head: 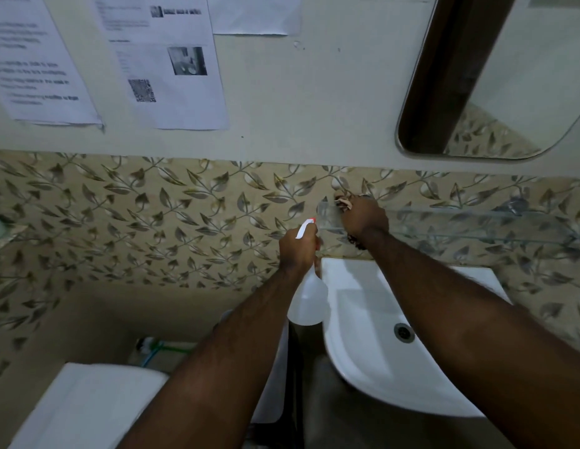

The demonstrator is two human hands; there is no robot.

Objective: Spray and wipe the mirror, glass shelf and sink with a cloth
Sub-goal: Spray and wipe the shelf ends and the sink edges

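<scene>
My left hand [298, 247] grips the neck of a clear spray bottle [308, 303] with a white and red nozzle, which points up toward the wall beside the shelf's left end. My right hand [364, 217] presses a brownish cloth [343, 201] onto the left end of the glass shelf [476, 222]; most of the cloth is hidden under the hand. The white sink [372, 361] sits below both forearms. The mirror [509, 92] hangs at the upper right.
Several printed paper sheets [172, 66] are stuck on the wall at the upper left. A white toilet tank [87, 403] stands at the lower left with a hose behind it. Leaf-patterned tiles cover the lower wall.
</scene>
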